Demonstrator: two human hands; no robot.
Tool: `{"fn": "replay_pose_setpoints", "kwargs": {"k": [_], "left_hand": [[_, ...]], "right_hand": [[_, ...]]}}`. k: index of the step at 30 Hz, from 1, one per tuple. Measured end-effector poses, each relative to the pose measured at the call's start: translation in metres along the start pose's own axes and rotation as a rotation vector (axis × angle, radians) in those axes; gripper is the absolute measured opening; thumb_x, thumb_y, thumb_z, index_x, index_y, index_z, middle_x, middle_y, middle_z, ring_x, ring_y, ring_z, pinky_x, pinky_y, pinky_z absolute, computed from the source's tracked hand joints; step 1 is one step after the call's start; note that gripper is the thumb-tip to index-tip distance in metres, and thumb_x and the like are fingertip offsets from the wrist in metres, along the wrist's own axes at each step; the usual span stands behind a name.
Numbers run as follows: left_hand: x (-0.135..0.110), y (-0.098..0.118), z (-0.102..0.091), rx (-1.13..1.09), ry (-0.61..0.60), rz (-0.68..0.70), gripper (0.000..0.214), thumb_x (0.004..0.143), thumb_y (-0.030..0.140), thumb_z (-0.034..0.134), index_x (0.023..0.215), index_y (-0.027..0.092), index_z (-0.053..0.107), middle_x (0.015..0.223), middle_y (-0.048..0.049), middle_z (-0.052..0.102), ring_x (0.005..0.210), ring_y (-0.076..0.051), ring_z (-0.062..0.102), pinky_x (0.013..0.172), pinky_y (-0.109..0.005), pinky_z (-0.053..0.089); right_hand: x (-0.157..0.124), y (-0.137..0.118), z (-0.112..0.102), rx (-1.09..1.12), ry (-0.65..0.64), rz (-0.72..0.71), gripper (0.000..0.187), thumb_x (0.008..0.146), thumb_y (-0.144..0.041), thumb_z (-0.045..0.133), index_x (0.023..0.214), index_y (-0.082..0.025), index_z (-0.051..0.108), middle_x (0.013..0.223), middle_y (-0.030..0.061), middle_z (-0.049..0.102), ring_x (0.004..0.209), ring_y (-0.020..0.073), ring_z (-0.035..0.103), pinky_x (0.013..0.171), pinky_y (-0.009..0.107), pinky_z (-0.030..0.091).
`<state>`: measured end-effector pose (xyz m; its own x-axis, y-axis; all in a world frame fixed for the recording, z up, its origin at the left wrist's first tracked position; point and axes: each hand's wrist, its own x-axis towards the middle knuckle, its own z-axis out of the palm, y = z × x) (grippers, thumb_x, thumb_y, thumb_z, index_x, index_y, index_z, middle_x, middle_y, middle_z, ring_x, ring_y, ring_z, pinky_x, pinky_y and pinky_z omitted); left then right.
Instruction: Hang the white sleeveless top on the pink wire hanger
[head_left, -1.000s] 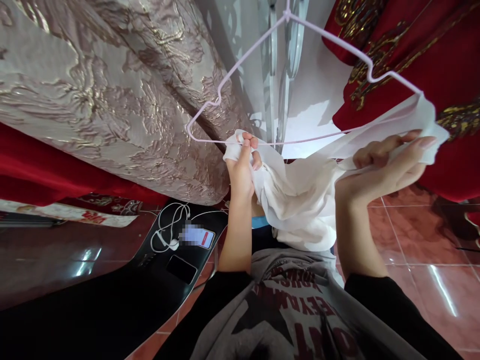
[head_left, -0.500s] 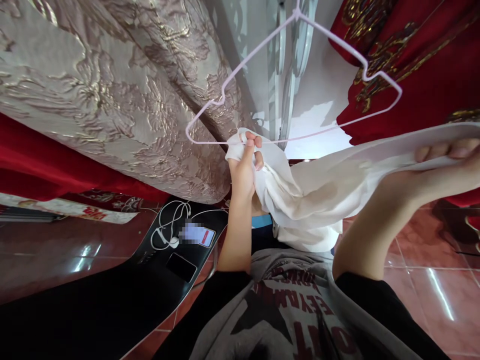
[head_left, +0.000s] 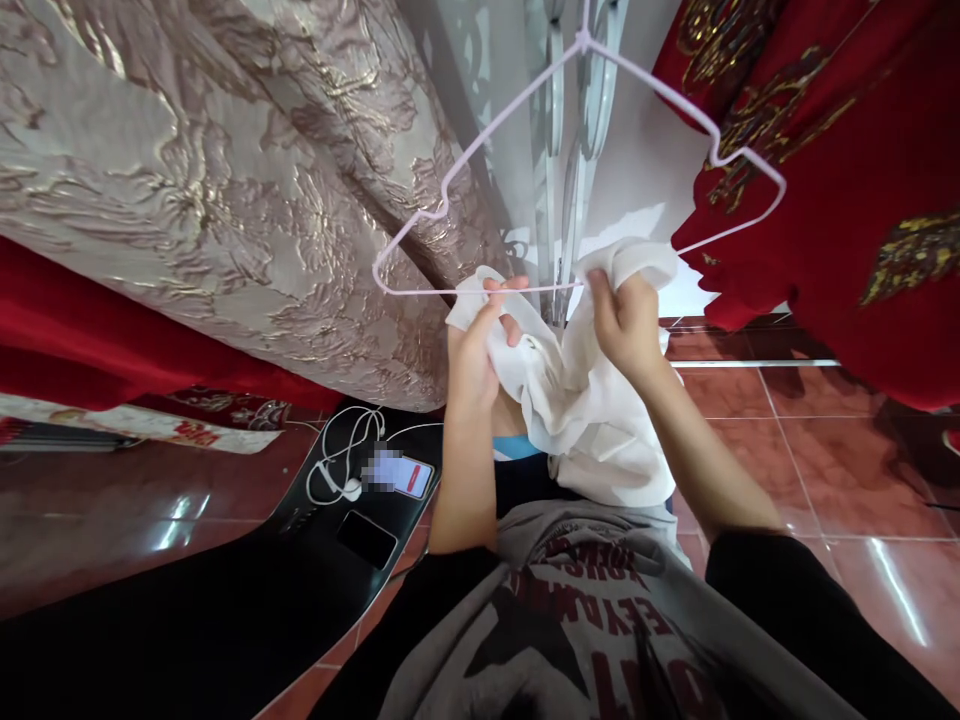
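Observation:
A white garment point(head_left: 600, 410) hangs bunched between my two hands and falls across my lap; its exact kind does not show. My left hand point(head_left: 480, 340) grips one edge of it, thumb and fingers at the bottom bar of a pale pink hanger point(head_left: 517, 110). My right hand point(head_left: 628, 318) is closed on another part of the cloth, which covers a stretch of the bar on the right. The hanger hangs upright in front of me, its top running out of view.
Shiny embossed curtain-like fabric point(head_left: 285, 200) hangs at the left, red cloth with gold decoration point(head_left: 825, 200) at the right. A black bench-like surface point(head_left: 187, 600) holds a lit phone point(head_left: 405, 475), a dark phone point(head_left: 367, 540) and white earphones point(head_left: 349, 488). Red floor tiles point(head_left: 847, 470) lie below.
My right hand has come in from the far right to the hanger's bar, bringing the cloth with it. My left hand keeps its hold near the bar.

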<state>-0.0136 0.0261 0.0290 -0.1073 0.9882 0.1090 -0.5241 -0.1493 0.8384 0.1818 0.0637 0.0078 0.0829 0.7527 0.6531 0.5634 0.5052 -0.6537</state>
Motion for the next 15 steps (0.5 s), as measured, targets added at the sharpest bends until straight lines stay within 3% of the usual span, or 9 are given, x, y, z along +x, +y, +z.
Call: {"fn": "replay_pose_setpoints", "kwargs": {"k": [2,4,9,12,15], "left_hand": [[0.000,0.015,-0.012,0.077,0.007,-0.072,0.021,0.082,0.033,0.082,0.095,0.020,0.074,0.114,-0.0088,0.080,0.055,-0.008,0.057,0.057,-0.025,0.052],[0.002,0.031,-0.029,0.183,0.030,-0.100,0.027,0.078,0.038,0.086,0.095,0.018,0.078,0.107,-0.0103,0.082,0.059,-0.011,0.061,0.057,-0.027,0.054],[0.022,0.076,-0.068,0.382,0.183,0.071,0.024,0.077,0.037,0.087,0.082,0.016,0.077,0.063,-0.0037,0.069,0.051,-0.012,0.057,0.050,-0.026,0.051],[0.035,0.101,-0.063,0.436,0.201,0.233,0.013,0.077,0.028,0.083,0.080,0.019,0.074,0.057,0.0003,0.062,0.049,-0.013,0.057,0.056,-0.031,0.059],[0.042,0.113,-0.032,0.499,0.105,0.272,0.013,0.080,0.026,0.077,0.089,0.017,0.075,0.063,-0.0021,0.067,0.054,-0.018,0.065,0.063,-0.037,0.064]], "right_hand": [[-0.001,0.001,0.000,-0.030,0.009,-0.018,0.055,0.105,-0.072,0.037,0.080,-0.023,0.042,0.070,0.0004,0.043,0.065,0.0138,0.039,0.067,0.034,0.038],[0.003,0.003,-0.003,-0.046,0.005,-0.012,0.053,0.105,-0.070,0.038,0.081,-0.023,0.042,0.072,0.0008,0.044,0.067,0.0142,0.041,0.069,0.034,0.038],[0.010,0.009,-0.010,-0.041,0.001,-0.019,0.054,0.105,-0.071,0.037,0.082,-0.023,0.042,0.075,0.0009,0.045,0.068,0.0142,0.042,0.072,0.035,0.040],[0.006,0.005,-0.005,-0.026,0.008,-0.024,0.056,0.105,-0.073,0.035,0.079,-0.023,0.039,0.072,-0.0001,0.041,0.066,0.0135,0.039,0.068,0.034,0.037],[0.001,-0.001,0.004,-0.033,0.026,-0.030,0.058,0.105,-0.074,0.032,0.077,-0.023,0.037,0.069,-0.0009,0.037,0.064,0.0127,0.036,0.064,0.032,0.031]]}}
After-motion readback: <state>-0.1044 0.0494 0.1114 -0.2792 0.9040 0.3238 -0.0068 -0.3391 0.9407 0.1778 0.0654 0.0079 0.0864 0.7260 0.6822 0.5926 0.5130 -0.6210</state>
